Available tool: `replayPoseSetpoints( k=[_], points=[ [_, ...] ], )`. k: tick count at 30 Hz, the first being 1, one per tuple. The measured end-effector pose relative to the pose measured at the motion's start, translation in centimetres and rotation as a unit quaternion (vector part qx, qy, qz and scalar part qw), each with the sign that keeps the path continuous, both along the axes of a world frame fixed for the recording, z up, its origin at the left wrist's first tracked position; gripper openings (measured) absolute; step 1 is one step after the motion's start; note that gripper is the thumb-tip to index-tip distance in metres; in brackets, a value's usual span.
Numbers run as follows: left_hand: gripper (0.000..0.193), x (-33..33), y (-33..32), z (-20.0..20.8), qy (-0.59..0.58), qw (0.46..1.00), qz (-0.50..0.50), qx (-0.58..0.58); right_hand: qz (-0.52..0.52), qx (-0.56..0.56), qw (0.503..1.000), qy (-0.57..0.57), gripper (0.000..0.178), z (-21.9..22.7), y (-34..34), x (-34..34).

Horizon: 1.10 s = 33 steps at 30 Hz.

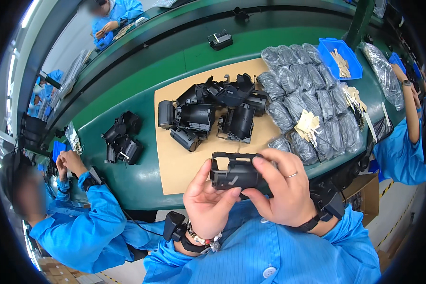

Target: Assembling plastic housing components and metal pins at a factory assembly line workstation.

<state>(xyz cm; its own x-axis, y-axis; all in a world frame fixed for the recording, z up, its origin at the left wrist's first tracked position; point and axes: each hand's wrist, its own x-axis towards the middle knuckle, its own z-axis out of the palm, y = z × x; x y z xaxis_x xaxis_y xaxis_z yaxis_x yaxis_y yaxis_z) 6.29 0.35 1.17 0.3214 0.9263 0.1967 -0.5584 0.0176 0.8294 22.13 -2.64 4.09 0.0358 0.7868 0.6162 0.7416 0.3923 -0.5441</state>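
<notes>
Between my two hands, just above the near edge of the cardboard sheet, is a black plastic housing [236, 177] with a rectangular cutout near its top left. My left hand [207, 199] grips its left end, thumb along the lower edge. On the right end, the fingers and thumb of my right hand [281, 184] close around the part. Beyond my hands, a loose pile of similar black housings [194, 116] lies on the brown cardboard sheet [175, 173]. Just right of the pile, rows of parts in grey plastic bags [312, 102] sit close together.
Small cream tags [307, 125] lie on the bags; a blue bin [355, 71] behind holds more. Black parts [123, 137] rest on the green table [99, 177] at left. Another black part [220, 40] sits beyond it. Co-workers in blue sit left, right and across.
</notes>
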Motion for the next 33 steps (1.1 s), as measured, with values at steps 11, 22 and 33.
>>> replayPoseSetpoints(
  k=[11, 22, 33],
  points=[
    [0.058, 1.1, 0.5, 1.1, 0.252, 0.962, 0.073, 0.071, -0.046, 0.024, 0.989, -0.138, 0.028, 0.2, -0.5, 0.0],
    [0.047, 2.0, 0.8, 2.9, 0.416, 0.858, 0.081, 0.292, -0.001, -0.032, 0.999, -0.025, 0.018, 0.7, -0.6, 2.3],
    [0.030, 1.8, 1.6, 2.0, 0.374, 0.889, 0.097, 0.245, 0.240, -0.104, 0.951, 0.167, 0.014, 2.4, 0.0, 7.3]
  ],
)
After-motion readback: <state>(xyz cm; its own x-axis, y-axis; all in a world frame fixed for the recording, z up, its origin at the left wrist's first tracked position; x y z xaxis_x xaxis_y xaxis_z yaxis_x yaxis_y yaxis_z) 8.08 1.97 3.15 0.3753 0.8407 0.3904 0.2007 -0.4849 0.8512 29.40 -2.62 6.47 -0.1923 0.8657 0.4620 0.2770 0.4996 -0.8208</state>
